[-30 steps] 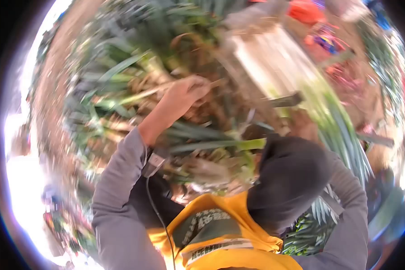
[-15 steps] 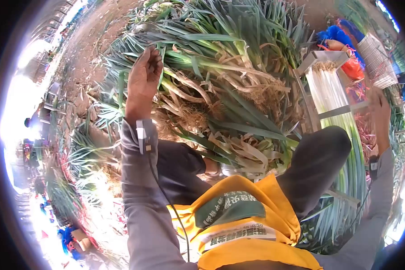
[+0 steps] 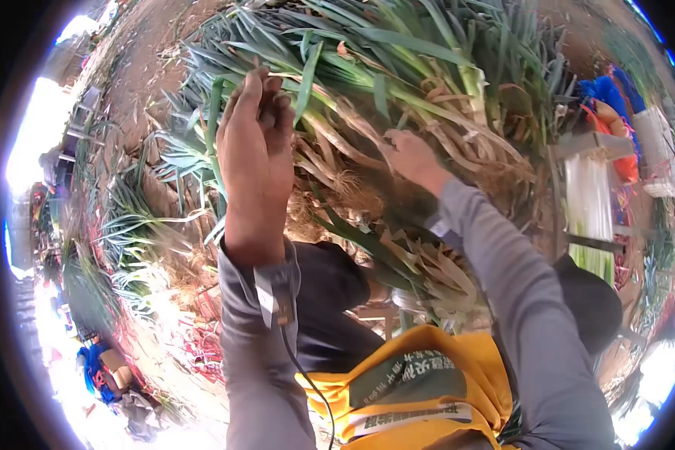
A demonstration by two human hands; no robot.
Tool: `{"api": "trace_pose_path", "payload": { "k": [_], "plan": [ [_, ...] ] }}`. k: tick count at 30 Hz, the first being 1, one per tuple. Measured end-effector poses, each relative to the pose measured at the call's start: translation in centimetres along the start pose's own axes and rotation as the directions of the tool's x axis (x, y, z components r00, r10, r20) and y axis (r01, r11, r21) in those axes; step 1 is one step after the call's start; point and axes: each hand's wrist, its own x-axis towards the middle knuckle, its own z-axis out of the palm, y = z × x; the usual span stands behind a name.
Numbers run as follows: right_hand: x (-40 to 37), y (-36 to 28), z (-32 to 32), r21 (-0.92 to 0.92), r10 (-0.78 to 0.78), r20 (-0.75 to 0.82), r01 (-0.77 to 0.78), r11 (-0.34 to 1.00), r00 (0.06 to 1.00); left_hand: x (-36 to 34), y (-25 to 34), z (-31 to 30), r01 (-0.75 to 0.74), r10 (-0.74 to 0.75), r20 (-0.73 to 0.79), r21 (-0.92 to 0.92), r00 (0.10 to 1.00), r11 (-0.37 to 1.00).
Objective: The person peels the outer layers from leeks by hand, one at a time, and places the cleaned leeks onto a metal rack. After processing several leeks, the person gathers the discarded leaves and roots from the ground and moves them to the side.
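Observation:
A big heap of green onions (image 3: 337,56) with pale stalks and dry roots lies in front of me. Above its left side is my left hand (image 3: 259,142), palm turned inward, fingers curled but apart, with nothing visible in it. At the middle of the heap my right hand (image 3: 416,159) touches the stalks near a brownish stem (image 3: 360,127); its fingers are bent and slightly blurred, so whether they grip a stalk is unclear. Loose peeled leaves (image 3: 442,277) lie below the heap, close to my legs.
On the right, a metal frame (image 3: 594,144) holds cleaned white stalks (image 3: 586,191). Beyond it are blue and red bags (image 3: 611,97) and a white crate (image 3: 656,150). More onions (image 3: 139,247) and red strings (image 3: 202,345) lie on the left.
My right hand has swung from beside the metal frame at the far right to the middle of the heap. My left hand appears larger and closer; the view has shifted.

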Motion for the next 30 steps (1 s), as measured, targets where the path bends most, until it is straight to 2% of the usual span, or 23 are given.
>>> {"api": "trace_pose_path", "payload": {
  "k": [1,2,3,5,6,8,9,11,13,14,15,17,18,19,20,21,24,26,27,28,29,30],
  "plan": [
    [0.8,-0.2,2.8,-0.078,0.105,-0.061,-0.109,0.991,0.993,0.1,0.1,-0.8,-0.004,0.005,-0.014,0.018,1.000,1.000],
    [1.3,-0.2,5.0,-0.146,0.205,-0.126,-0.222,0.964,0.971,0.1,0.2,-1.5,0.055,-0.055,-0.016,-0.012,0.998,0.998],
    [2.0,-0.6,5.7,-0.126,0.204,-0.117,-0.218,0.968,0.972,0.4,0.3,-2.0,0.112,-0.113,-0.012,-0.043,0.994,0.993],
    [2.9,-1.8,5.0,-0.006,0.418,0.152,-0.422,0.907,0.896,0.9,0.2,-2.4,0.136,-0.137,-0.019,-0.023,0.990,0.990],
    [2.7,-2.2,4.2,-0.004,0.422,0.158,-0.427,0.904,0.893,1.1,0.0,-2.4,0.137,-0.137,-0.030,-0.019,0.990,0.990],
    [2.1,-3.5,0.9,0.382,0.185,0.118,-0.216,0.898,0.976,1.3,-0.4,-2.1,0.130,-0.131,-0.036,-0.029,0.991,0.991],
    [1.5,-4.6,-1.6,0.376,0.185,0.111,-0.213,0.902,0.977,1.3,-0.8,-1.7,0.121,-0.122,-0.054,-0.030,0.991,0.992],
    [-0.7,-7.2,-7.3,0.616,0.285,0.229,-0.365,0.698,0.931,1.2,-1.8,-1.0,0.111,-0.113,-0.056,-0.037,0.992,0.993],
    [-3.1,-8.6,-12.0,0.652,0.251,0.216,-0.331,0.682,0.944,1.7,-3.7,-0.6,0.168,-0.169,-0.230,-0.024,0.958,0.985],
    [-4.3,-9.1,-14.0,0.688,0.209,0.223,-0.305,0.658,0.952,1.9,-4.9,-0.8,0.207,-0.208,-0.243,-0.028,0.947,0.978],
    [-5.6,-9.5,-15.6,0.686,0.205,0.214,-0.296,0.665,0.955,1.8,-6.1,-0.8,0.201,-0.203,-0.234,-0.032,0.951,0.979],
    [-7.9,-10.4,-18.2,0.700,0.097,0.115,-0.150,0.698,0.989,1.8,-7.6,0.1,0.399,-0.410,-0.218,-0.095,0.886,0.912],
    [-9.2,-11.3,-18.9,0.731,0.070,0.086,-0.110,0.674,0.994,2.3,-7.6,0.4,0.390,-0.401,-0.210,-0.092,0.892,0.916],
    [-11.0,-11.7,-19.0,0.730,0.068,0.081,-0.106,0.675,0.994,2.5,-7.5,0.7,0.364,-0.365,0.005,-0.101,0.931,0.926],
    [-12.8,-11.8,-18.9,0.733,0.111,0.138,-0.177,0.657,0.984,2.7,-7.4,1.1,0.341,-0.310,0.223,-0.116,0.924,0.933],
    [-14.0,-11.5,-18.7,0.727,0.154,0.184,-0.240,0.643,0.971,3.0,-7.6,2.1,0.301,-0.245,0.209,-0.303,0.947,0.904],
    [-16.1,-9.3,-15.8,0.721,0.155,0.170,-0.230,0.653,0.973,1.7,-6.9,4.9,0.295,-0.244,0.192,-0.313,0.951,0.903],
    [-16.2,-9.1,-15.4,0.718,0.160,0.140,-0.211,0.664,0.977,1.8,-7.0,5.3,0.311,-0.270,0.214,-0.190,0.939,0.931],
    [-15.7,-9.0,-15.6,0.519,0.197,0.148,-0.246,0.819,0.969,1.3,-7.1,6.0,0.321,-0.276,0.226,-0.191,0.934,0.928],
    [-14.9,-8.9,-15.6,0.288,0.238,0.152,-0.273,0.918,0.959,0.5,-6.9,6.8,0.303,-0.259,0.252,-0.157,0.932,0.940],
    [-13.6,-8.0,-14.5,0.321,0.093,-0.004,-0.087,0.943,0.996,-0.2,-6.9,7.5,0.285,-0.243,0.278,-0.122,0.929,0.951],
    [-12.1,-8.9,-15.0,0.323,0.056,-0.105,-0.020,0.946,0.993,-0.9,-7.3,8.1,0.248,-0.209,0.331,-0.082,0.920,0.965]
  ]
}}
